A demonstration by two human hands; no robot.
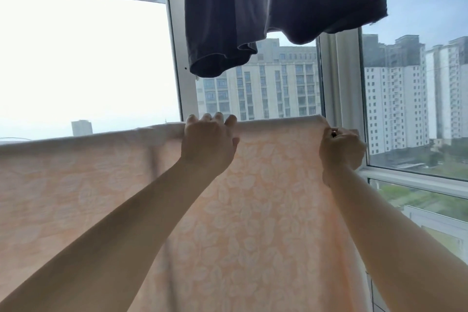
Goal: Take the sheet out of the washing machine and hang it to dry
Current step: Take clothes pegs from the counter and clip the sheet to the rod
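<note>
A peach sheet (266, 197) with a pale leaf pattern hangs in front of me, draped over a horizontal line or rail that it hides. It spans from the left edge to past the middle. My left hand (209, 142) rests on its top fold, fingers curled over the far side. My right hand (342, 149) grips the sheet's top right corner in a closed fist. Both arms reach up and forward.
A dark garment (278, 2) hangs overhead, just above the sheet's top edge. Behind are large windows with white frames (339, 99), and high-rise buildings outside. A white window sill (405, 180) runs at the right.
</note>
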